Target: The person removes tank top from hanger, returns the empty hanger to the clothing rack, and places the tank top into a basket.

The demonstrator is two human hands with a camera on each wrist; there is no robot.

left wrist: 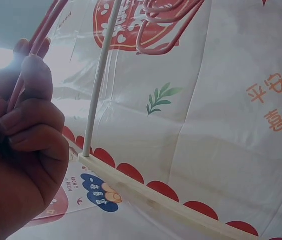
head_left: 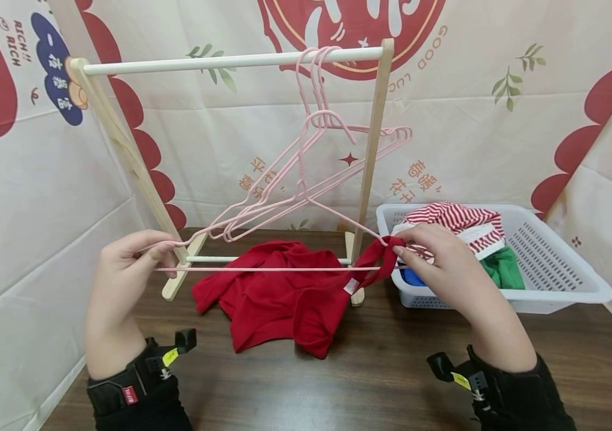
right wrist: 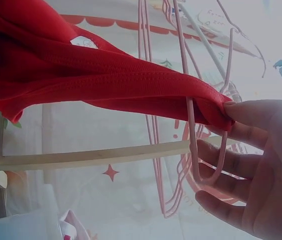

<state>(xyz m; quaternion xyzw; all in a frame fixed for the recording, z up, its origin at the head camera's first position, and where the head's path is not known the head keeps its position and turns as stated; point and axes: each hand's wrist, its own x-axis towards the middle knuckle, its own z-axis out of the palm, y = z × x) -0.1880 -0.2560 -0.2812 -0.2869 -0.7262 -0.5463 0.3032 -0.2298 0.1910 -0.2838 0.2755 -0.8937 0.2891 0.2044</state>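
A person's left hand (head_left: pixel 136 254) pinches one end of a thin pink wire hanger (head_left: pixel 262 269) held level above a dark wooden table (head_left: pixel 381 371). The right hand (head_left: pixel 435 257) pinches the other end together with a red cloth shirt (head_left: pixel 279 293), which mostly lies on the table, seemingly beneath the small wooden clothes rack (head_left: pixel 230 60). A white plastic basket (head_left: pixel 553 263) of clothes sits at right. Printed fabric walls surround the scene.

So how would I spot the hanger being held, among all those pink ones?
Find the small wooden rack on the brown table. Several pink hangers hang from its white top bar, but the held hanger lies level, low in front. The left hand grips one end, and the right hand pinches the red shirt onto the other.
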